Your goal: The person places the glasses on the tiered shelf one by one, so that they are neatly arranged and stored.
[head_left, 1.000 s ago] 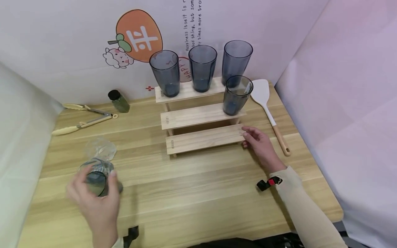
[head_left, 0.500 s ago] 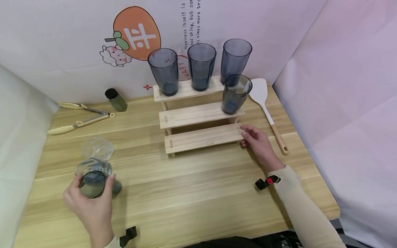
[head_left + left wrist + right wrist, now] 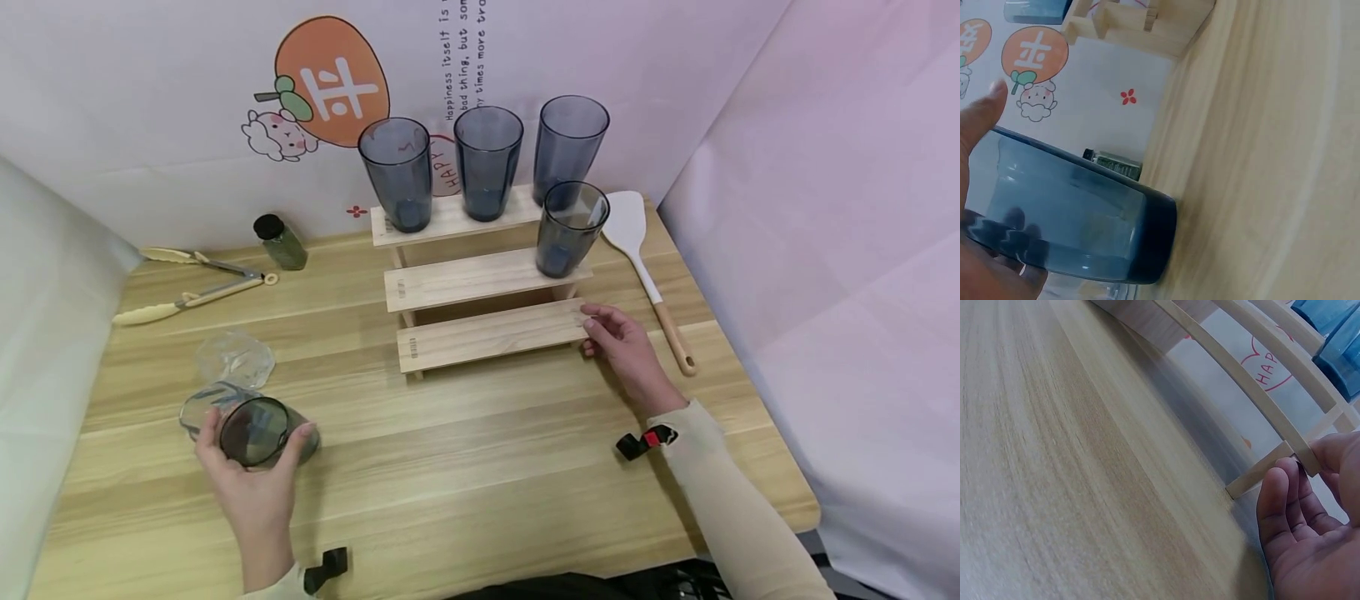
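Observation:
At the lower left of the head view, my left hand (image 3: 251, 496) grips a dark blue-grey drinking glass (image 3: 255, 431), thumb on one side and fingers on the other. The left wrist view shows the same glass (image 3: 1079, 212) with its thick base close over the table. My right hand (image 3: 626, 354) pinches the right end of the lowest step of a three-tier wooden rack (image 3: 491, 336). In the right wrist view, thumb and fingers (image 3: 1272, 500) close on that step's end. Three tall blue-grey glasses (image 3: 488, 167) stand on the top step, and one shorter glass (image 3: 572, 235) stands on the middle step's right end.
Beyond the held glass sit a clear glass (image 3: 206, 408) and another clear glass piece (image 3: 236, 360). Tongs (image 3: 202, 292) and a black-capped jar (image 3: 282, 246) lie at the back left. A white spatula (image 3: 637, 258) with a wooden handle lies right of the rack.
Over the last half second my left hand has carried the glass a little to the right, away from the clear glass. My right hand stays on the rack's lowest step.

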Tool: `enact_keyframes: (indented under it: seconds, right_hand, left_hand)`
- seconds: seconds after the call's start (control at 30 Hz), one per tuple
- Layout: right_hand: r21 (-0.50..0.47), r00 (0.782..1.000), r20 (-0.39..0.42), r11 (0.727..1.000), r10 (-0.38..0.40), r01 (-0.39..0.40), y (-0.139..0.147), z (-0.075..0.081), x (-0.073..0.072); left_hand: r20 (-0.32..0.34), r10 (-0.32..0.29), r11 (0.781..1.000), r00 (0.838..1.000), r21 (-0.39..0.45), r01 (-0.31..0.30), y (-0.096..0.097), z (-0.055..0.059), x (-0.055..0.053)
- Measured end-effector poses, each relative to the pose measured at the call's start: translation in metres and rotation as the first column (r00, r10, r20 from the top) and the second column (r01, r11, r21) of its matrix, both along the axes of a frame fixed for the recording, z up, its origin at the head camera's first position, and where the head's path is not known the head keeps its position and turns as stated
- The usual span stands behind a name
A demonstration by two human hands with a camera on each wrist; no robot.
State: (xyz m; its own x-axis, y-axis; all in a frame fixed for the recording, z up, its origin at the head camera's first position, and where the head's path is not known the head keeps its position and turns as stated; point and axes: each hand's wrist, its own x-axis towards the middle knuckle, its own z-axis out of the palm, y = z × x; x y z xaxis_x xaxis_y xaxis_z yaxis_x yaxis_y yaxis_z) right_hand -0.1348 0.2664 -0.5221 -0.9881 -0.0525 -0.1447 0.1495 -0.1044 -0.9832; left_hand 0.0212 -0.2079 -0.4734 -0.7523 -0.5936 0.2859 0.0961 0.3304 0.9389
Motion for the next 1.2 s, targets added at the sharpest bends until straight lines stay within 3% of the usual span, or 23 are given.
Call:
enact_keyframes:
  seconds: [0.1, 0.2, 0.27, 0.4, 0.5, 0.73, 0.83, 1.0, 1.2]
  right_hand:
    - [-0.003, 1.000, -0.002, 1.000, 0.001, -0.002, 0.001, 0.000, 0.000]
    - [0.003, 1.000, 0.001, 1.000, 0.000, 0.000, 0.001, 0.000, 0.000]
    - [0.009, 1.000, 0.002, 1.000, 0.000, 0.000, 0.001, 0.000, 0.000]
    - [0.004, 1.000, -0.001, 1.000, 0.003, -0.003, 0.001, 0.001, 0.001]
    - [-0.006, 1.000, -0.003, 1.000, 0.003, -0.003, 0.000, 0.002, 0.001]
    - [-0.006, 1.000, -0.004, 1.000, 0.001, -0.001, 0.000, 0.002, 0.001]
    - [-0.007, 1.000, -0.004, 1.000, 0.003, -0.003, 0.000, 0.002, 0.001]
    - [0.002, 1.000, -0.009, 1.000, 0.003, -0.003, -0.001, 0.002, 0.001]
    - [0.005, 1.000, -0.018, 1.000, 0.010, -0.010, -0.001, 0.004, 0.001]
  left_hand:
    - [-0.017, -0.017, 1.000, 1.000, 0.023, 0.017, -0.001, -0.003, -0.002]
    - [-0.047, -0.087, 0.994, 0.995, 0.068, 0.090, -0.004, -0.004, -0.004]
    - [-0.054, -0.131, 0.980, 0.990, 0.141, 0.138, -0.005, -0.004, -0.005]
    - [-0.040, -0.157, 0.945, 0.987, 0.284, 0.161, -0.003, -0.004, -0.006]
    - [-0.029, -0.166, 0.937, 0.986, 0.308, 0.167, -0.004, -0.004, -0.007]
    - [-0.111, -0.310, 0.890, 0.944, 0.316, 0.329, -0.008, -0.006, -0.008]
    - [-0.089, -0.295, 0.892, 0.951, 0.332, 0.307, -0.005, -0.007, -0.005]
    - [-0.071, -0.192, 0.914, 0.979, 0.351, 0.205, 0.004, -0.008, -0.003]
    - [-0.068, -0.126, 0.921, 0.990, 0.361, 0.143, 0.013, -0.010, -0.006]
